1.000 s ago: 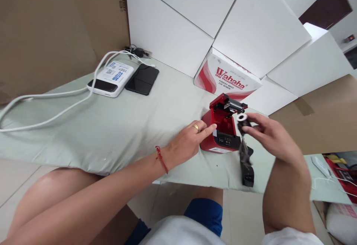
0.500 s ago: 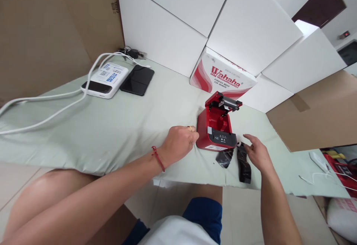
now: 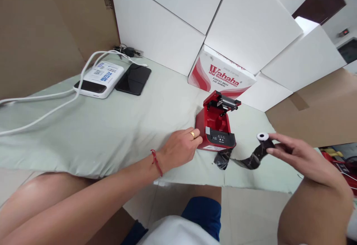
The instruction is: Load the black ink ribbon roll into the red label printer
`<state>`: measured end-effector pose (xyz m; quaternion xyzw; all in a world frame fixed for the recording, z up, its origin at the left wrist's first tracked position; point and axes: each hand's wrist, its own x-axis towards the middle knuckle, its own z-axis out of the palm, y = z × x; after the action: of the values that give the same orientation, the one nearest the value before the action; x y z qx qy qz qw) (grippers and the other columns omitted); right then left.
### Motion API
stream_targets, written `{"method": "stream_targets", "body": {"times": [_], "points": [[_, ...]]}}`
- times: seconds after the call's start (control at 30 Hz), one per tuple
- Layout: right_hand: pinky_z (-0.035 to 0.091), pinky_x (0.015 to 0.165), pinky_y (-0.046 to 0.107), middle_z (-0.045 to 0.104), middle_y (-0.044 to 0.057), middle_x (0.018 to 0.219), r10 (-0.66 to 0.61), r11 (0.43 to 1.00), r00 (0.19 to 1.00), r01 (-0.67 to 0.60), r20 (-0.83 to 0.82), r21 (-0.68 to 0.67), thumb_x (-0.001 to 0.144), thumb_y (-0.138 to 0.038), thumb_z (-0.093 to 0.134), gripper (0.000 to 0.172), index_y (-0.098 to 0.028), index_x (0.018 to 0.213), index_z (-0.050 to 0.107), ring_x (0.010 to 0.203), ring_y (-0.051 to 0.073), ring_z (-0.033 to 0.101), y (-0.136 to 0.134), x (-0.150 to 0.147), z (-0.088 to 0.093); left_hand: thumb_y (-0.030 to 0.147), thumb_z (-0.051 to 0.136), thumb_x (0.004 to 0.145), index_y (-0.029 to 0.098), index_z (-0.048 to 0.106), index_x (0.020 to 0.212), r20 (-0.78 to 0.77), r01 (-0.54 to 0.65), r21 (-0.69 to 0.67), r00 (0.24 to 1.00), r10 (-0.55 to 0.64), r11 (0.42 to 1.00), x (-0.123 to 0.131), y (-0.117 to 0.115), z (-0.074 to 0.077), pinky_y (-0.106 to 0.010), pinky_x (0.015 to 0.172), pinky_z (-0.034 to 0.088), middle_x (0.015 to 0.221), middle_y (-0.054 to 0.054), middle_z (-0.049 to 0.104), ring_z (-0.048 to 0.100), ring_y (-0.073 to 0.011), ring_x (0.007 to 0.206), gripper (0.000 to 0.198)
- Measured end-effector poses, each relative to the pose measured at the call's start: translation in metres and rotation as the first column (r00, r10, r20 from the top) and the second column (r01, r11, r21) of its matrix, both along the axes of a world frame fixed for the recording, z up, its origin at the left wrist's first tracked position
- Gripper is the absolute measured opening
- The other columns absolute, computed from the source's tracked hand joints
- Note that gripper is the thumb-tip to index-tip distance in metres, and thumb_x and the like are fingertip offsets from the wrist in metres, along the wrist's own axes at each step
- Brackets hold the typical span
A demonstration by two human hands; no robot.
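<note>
A small red printer [image 3: 202,129] sits on the cloth with its lid raised, and its inside is bare red. My left hand [image 3: 182,146], fingers curled, grips the printer's near left corner; its fingertips are partly hidden. Off to the right, my right hand [image 3: 295,154] holds a roll of black strip with a white core [image 3: 262,137] pinched between thumb and fingers. From this roll a crinkled black length [image 3: 249,162] trails left across the cloth. It runs to a crumpled end [image 3: 221,159] by the printer's front.
Behind the printer a white and red Wahaha box [image 3: 220,74] leans on the white tiles. To the left lie a black phone [image 3: 133,79], a white power bank [image 3: 99,79] with a white cable [image 3: 88,66], and keys [image 3: 126,50]. Brown cardboard [image 3: 315,105] stands at right.
My right hand has picked up the black strip's roll and moved it right, stretching the strip away from the printer. My left hand stays at the printer's side.
</note>
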<state>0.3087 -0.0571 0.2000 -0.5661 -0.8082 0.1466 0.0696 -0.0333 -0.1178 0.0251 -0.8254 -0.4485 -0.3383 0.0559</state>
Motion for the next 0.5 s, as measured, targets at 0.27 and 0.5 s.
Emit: {"method": "stream_targets", "body": {"times": [0.27,0.5], "points": [[0.055,0.08,0.032,0.078,0.005,0.113,0.23,0.971,0.966,-0.22,0.118,-0.089,0.094,-0.025,0.057,0.038,-0.025,0.13,0.069,0.091,0.022,0.071,0.045,-0.13,-0.036,0.002,0.046,0.091,0.011,0.054,0.133,0.182,-0.05,0.237,0.983,0.006,0.97,0.007,-0.006,-0.002,-0.039,0.096,0.057,0.131,-0.016,0.063,0.059,-0.0246,0.121,0.044],[0.049,0.077,0.028,0.078,0.009,0.114,0.32,0.947,0.86,-0.291,0.398,-0.134,0.089,-0.015,0.059,0.05,-0.021,0.138,0.065,0.095,0.023,0.071,0.07,-0.161,-0.048,0.001,0.045,0.09,0.014,0.043,0.153,-0.036,0.044,0.171,0.999,-0.038,0.984,0.008,-0.013,0.003,-0.037,0.087,0.054,0.162,-0.008,0.046,0.062,-0.0193,0.104,0.065]]}}
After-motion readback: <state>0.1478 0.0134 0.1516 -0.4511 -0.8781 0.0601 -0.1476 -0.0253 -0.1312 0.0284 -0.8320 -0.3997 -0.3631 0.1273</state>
